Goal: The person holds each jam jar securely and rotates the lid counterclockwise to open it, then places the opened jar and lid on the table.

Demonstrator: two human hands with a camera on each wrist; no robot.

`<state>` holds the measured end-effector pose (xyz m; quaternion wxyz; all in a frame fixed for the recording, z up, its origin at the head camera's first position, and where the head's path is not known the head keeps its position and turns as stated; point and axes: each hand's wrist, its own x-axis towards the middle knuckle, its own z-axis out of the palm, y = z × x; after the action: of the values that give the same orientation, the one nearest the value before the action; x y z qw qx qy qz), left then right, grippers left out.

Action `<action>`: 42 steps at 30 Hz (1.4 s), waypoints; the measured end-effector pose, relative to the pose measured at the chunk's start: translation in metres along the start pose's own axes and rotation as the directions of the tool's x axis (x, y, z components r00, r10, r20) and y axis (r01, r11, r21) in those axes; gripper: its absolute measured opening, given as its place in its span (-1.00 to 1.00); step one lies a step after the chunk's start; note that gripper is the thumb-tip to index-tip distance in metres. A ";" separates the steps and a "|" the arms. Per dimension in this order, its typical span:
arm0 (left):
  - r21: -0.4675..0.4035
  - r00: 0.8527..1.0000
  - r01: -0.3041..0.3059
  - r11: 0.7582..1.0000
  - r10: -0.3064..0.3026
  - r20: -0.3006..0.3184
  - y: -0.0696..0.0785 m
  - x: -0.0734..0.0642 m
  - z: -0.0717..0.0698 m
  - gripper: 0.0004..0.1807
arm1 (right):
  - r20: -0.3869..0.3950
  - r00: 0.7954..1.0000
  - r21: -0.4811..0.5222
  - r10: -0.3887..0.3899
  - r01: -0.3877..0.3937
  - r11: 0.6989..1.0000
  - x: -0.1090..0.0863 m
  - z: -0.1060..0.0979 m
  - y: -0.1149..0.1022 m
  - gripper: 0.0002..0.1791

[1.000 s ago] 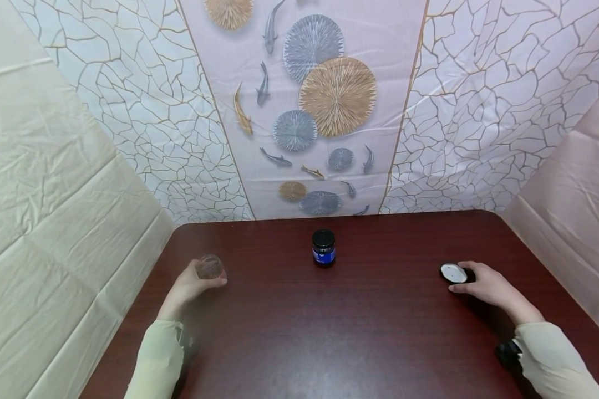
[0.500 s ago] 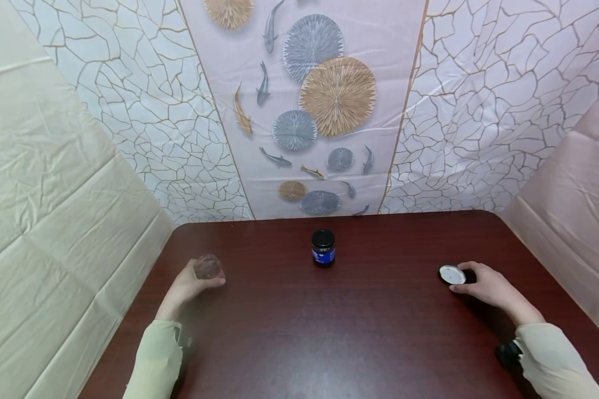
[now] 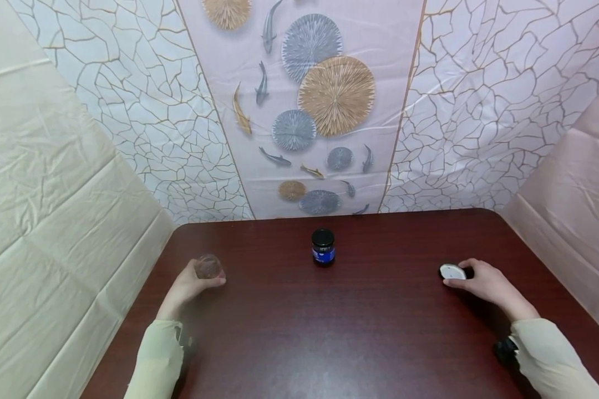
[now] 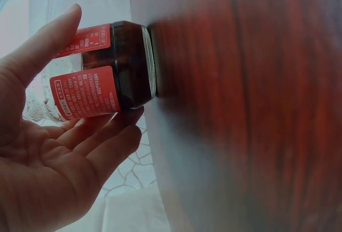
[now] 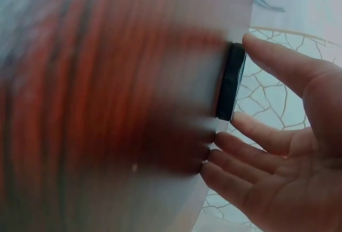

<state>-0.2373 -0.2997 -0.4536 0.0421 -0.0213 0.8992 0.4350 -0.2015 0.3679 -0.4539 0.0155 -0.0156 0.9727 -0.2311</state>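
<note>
My left hand (image 3: 188,282) grips an open-topped glass jar (image 3: 208,266) at the left of the table. In the left wrist view this jar (image 4: 88,74) has red labels and dark contents near its base, which sits at the tabletop. Thumb and fingers lie on either side of its wall. On the right, my right hand (image 3: 484,281) pinches a black jar lid (image 3: 452,271), its white inside facing up. Seen edge-on in the right wrist view, the lid (image 5: 232,81) is between thumb and index finger, while the other fingertips (image 5: 209,169) rest at the table surface.
A closed dark jar (image 3: 323,247) with a blue label and black lid stands at the back middle of the dark red wooden table (image 3: 319,321). Behind it hangs a patterned cloth (image 3: 299,111). Pale cloths (image 3: 55,221) border both sides.
My right thumb has moved in along the near edge of the lid, and the right hand has shifted slightly left. The left hand and its jar stay almost still.
</note>
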 end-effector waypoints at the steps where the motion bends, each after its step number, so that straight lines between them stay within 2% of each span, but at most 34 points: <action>1: 0.007 1.000 -0.002 1.000 0.002 0.002 0.000 0.000 0.000 -0.22 | -0.001 1.000 -0.003 0.002 -0.002 1.000 0.000 0.000 -0.001 -0.19; 9: -0.004 1.000 0.013 1.000 -0.013 -0.009 0.000 0.000 0.000 -0.19 | -0.008 1.000 -0.014 -0.003 0.002 1.000 0.003 0.002 -0.003 -0.17; 16: 0.034 1.000 0.022 0.999 -0.022 0.007 -0.003 0.001 0.002 -0.03 | -0.011 1.000 -0.017 -0.008 0.007 1.000 0.002 0.002 -0.001 -0.19; 22: 0.064 1.000 0.009 0.998 -0.009 0.006 -0.004 0.001 0.001 -0.05 | 0.003 1.000 -0.008 0.010 -0.010 1.000 0.001 -0.001 0.000 -0.19; 30: 0.032 0.999 0.034 0.999 -0.034 -0.005 -0.002 -0.001 0.001 -0.09 | 0.034 0.999 0.023 0.038 -0.039 0.999 0.000 -0.002 0.003 -0.18; 42: 0.062 1.000 0.022 0.998 -0.023 0.016 0.001 -0.001 -0.001 0.00 | 0.023 1.000 0.013 -0.003 0.002 1.000 -0.005 -0.006 0.006 -0.21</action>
<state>-0.2362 -0.2995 -0.4524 0.0550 -0.0265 0.9116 0.4066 -0.1970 0.3763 -0.4515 0.0264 -0.0194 0.9709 -0.2372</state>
